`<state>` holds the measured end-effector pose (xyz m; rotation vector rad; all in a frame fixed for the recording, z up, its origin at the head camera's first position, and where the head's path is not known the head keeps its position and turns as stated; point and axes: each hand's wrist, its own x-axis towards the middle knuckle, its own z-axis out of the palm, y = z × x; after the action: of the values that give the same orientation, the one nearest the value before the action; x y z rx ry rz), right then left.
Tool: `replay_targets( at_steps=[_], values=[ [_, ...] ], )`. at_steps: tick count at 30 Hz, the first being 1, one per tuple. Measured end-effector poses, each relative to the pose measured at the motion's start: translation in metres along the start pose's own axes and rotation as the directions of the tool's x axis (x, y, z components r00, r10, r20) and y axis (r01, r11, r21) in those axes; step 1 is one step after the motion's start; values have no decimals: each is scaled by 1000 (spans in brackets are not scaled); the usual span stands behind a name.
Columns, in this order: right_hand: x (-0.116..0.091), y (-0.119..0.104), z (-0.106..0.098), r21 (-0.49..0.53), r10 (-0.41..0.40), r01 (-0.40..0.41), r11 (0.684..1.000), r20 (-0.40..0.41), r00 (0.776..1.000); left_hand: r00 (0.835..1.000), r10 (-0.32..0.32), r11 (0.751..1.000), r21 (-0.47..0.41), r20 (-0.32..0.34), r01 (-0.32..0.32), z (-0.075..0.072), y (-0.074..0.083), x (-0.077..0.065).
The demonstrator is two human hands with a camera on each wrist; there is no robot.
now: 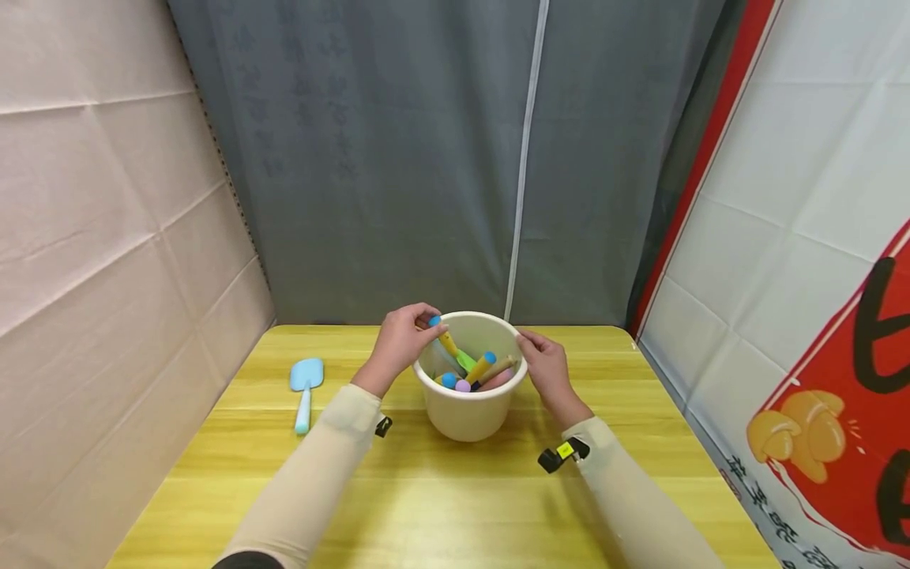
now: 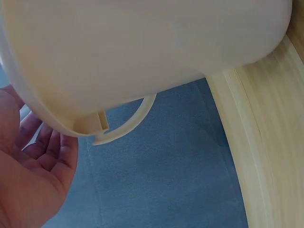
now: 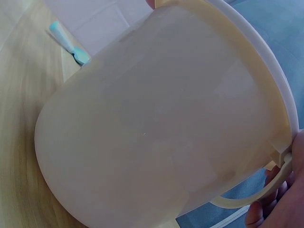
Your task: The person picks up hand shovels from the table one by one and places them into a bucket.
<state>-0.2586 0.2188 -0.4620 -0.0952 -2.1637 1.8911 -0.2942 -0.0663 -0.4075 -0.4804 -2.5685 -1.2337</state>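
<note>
A cream-white bucket (image 1: 465,419) stands on the table, holding several colourful toy tools with yellow, blue, pink and brown handles. At its left rim, my left hand (image 1: 401,344) pinches the blue end of a yellow-handled toy tool (image 1: 449,343). That handle slants down into the bucket beside a green piece (image 1: 465,361); whether they are joined I cannot tell. My right hand (image 1: 546,365) grips the bucket's right rim. The right wrist view shows those fingers (image 3: 270,209) by the bucket's curved handle (image 3: 237,202). The bucket wall hides the contents in both wrist views.
A light-blue toy shovel (image 1: 306,378) lies on the yellow wood-grain table (image 1: 426,506), left of the bucket. Behind the table hangs a grey curtain (image 1: 370,158). Pale fabric walls (image 1: 107,237) stand on both sides, the right one carrying a red printed banner (image 1: 846,490).
</note>
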Motion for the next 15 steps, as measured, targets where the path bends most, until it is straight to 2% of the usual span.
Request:
replay_targets(
  at_steps=[8,15],
  values=[
    [1,0,0,11,5,-5,1000,-9,1000,999,26,999,37,28,-27,6,2,2],
    [0,0,1,12,19,-19,1000,-9,1000,1000,6,1000,26,19,-6,5,3,-1]
  ],
)
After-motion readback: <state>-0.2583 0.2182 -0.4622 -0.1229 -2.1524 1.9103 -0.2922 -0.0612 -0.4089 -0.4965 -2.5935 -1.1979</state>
